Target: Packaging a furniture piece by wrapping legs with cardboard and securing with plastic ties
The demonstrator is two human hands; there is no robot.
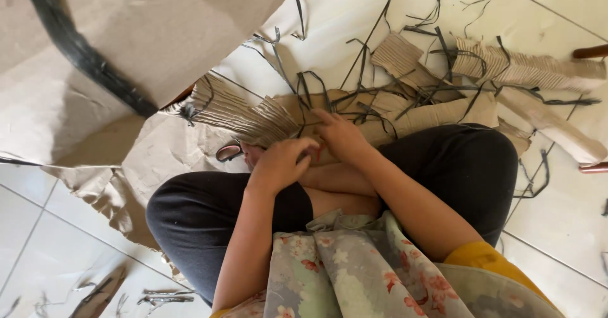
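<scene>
- Your flowered cloth (354, 273) drapes over your lap nearest the camera, with both forearms reaching out over your crossed legs in dark trousers (456, 166).
- Your left hand (282, 163) curls its fingers shut on the near edge of the pleated cardboard piece (247, 112), pinning it against your knee so the ridges stay put.
- Your right hand (342, 134) lies on that same piece just beside the left, fingers bent down onto it; whether they grip or only press, you cannot tell from here.
- One pair of scissors (228, 152) lies on the floor touching the left hand's far side, only its handle showing.
- At least three more ribbed cardboard pieces (519, 68) lie beyond your right knee, tangled with many dark thin strips (437, 90), too many to count.
- One large brown paper sheet (126, 33) spreads to the left, crossed by one black curved hose (76, 45).
- Pale floor tiles (563, 216) lie under everything.
</scene>
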